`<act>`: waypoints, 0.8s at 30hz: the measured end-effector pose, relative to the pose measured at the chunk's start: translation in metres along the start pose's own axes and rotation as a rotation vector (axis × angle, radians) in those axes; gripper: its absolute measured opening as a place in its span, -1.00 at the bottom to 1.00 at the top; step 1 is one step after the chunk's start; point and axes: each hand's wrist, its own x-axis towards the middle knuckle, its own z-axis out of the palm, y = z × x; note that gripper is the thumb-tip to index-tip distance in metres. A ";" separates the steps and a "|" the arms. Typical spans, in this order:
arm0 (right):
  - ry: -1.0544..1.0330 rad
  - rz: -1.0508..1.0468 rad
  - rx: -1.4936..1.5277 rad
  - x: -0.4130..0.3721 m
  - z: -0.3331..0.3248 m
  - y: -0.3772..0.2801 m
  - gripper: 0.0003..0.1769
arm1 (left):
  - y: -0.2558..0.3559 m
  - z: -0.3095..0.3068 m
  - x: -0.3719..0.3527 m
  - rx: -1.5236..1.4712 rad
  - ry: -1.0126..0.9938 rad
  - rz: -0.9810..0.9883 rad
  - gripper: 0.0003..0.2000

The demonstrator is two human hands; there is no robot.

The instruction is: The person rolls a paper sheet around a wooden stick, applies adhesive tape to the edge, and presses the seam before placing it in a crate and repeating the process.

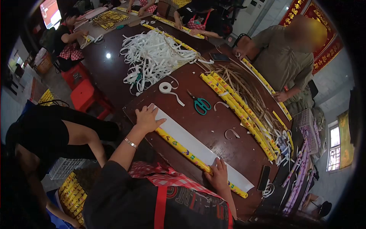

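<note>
Yellow patterned paper roll (183,150) lies on the dark table (213,129) between your two hands, along the near edge of a white paper strip (190,140). Your left hand (148,119) rests open, fingers spread flat on the strip's left end. Your right hand (219,177) grips the roll, fingers curled over it. Most of the strip looks not yet wrapped. Similar rolls (236,107) lie stacked beyond your right hand, past teal scissors (201,104).

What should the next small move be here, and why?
Probably roll the yellow tube forward over the white strip: it lies along the strip's near edge, the left hand lies flat on one end, and the right hand rests on the tube.
</note>
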 end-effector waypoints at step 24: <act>0.026 -0.020 0.005 0.003 -0.001 -0.004 -0.57 | -0.017 -0.016 0.013 0.025 -0.169 0.067 -0.23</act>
